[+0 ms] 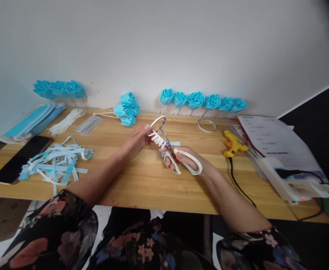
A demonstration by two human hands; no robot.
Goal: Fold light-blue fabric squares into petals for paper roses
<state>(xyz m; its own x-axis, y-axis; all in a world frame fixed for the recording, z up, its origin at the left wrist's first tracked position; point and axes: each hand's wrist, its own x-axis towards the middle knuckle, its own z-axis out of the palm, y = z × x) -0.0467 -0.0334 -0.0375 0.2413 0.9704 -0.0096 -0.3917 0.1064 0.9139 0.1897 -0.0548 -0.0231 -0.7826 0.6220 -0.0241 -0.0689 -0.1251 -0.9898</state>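
Observation:
My left hand (138, 141) pinches a thin white ring (156, 120) that looks like a nearly used-up tape roll. Beside its fingertips is a white strip (157, 138) cut into a fringe; how it joins the ring is unclear. My right hand (181, 159) has its fingers through the handles of white-handled scissors (191, 162). The scissor blades point up and away, next to the fringed strip and the ring. Partly hidden behind the right hand, a light blue piece (175, 144) shows; whether it lies on the table or is held I cannot tell.
Blue flowers (196, 100) on sticks lean along the wall, with more lying mid-table (127, 109). Another ring (206, 125), a yellow glue gun (234, 144) and a power strip (279, 180) are right. Left are blue masks (36, 120), cut strips (54, 161) and a phone (20, 159).

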